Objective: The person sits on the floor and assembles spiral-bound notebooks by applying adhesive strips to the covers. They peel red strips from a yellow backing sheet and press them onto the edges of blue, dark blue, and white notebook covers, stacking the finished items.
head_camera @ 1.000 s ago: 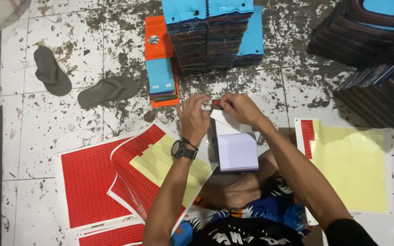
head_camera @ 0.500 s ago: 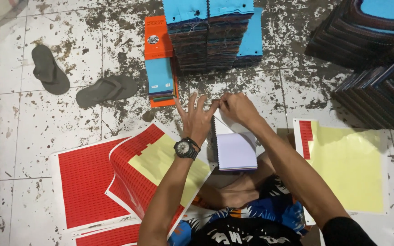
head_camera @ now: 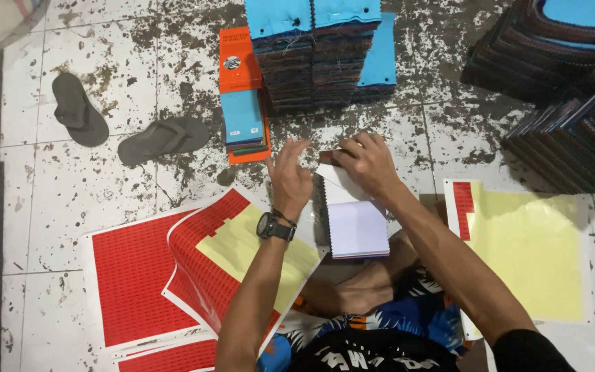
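White pages of a swatch booklet [head_camera: 356, 224] lie open on our lap. Just beyond its top edge, our right hand [head_camera: 366, 162] pinches a small dark piece, too small to identify; our left hand [head_camera: 289, 180] hovers beside it, fingers spread, holding nothing. We judge a piece is being fixed at the booklet's head; pressing it square comes next. Left of the booklet lie red sticker sheets [head_camera: 146, 275]; beyond it, stacked fabric swatches [head_camera: 318, 55], cut off by the frame.
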